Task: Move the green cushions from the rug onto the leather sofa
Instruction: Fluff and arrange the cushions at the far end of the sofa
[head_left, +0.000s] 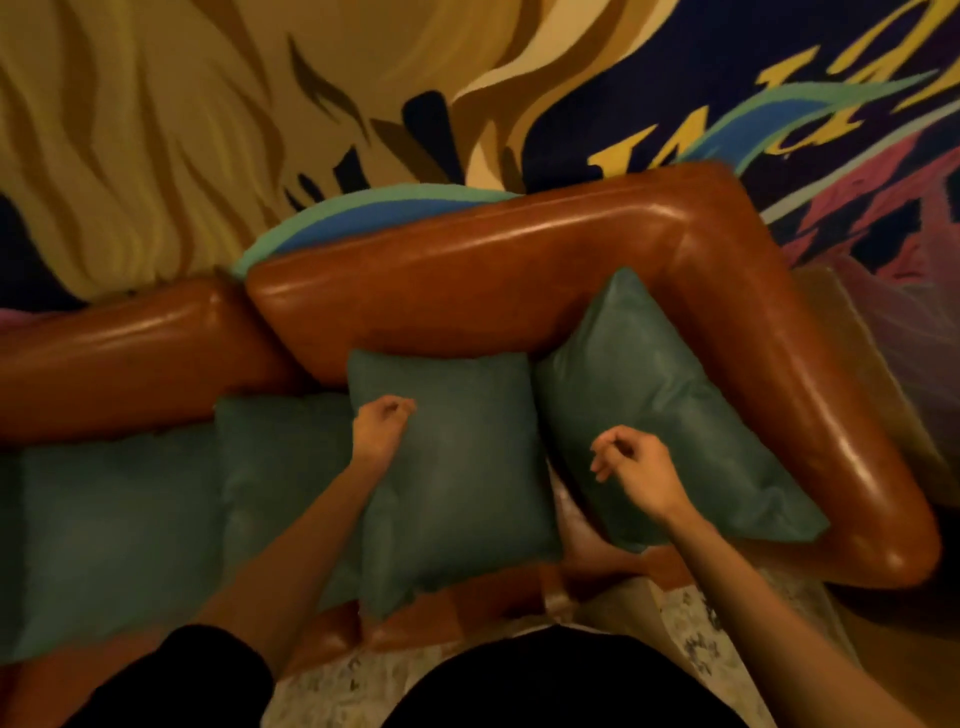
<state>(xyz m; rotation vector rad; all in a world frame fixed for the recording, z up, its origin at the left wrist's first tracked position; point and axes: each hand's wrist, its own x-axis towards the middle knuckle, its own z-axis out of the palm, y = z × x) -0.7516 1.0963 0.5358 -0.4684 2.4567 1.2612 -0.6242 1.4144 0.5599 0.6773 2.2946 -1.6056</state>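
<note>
Head view: green cushions lying along the leather sofa

Four teal-green cushions with a faintly grained, matte skin are sitting in a row on the glossy brown leather sofa. The far-left cushion is filling the lower left of the frame, and the second cushion is leaning beside it. The middle cushion is lying square at centre, overlapping the second. The right cushion is tilting into the sofa's corner at centre right. The left hand is resting on the middle cushion's upper left, fingers curling into a fist with no fabric visibly gathered in it. The right hand is hovering over the right cushion's lower edge, fingers loosely curling and gripping nothing. A pale patterned rug is showing at the bottom edge.
</note>
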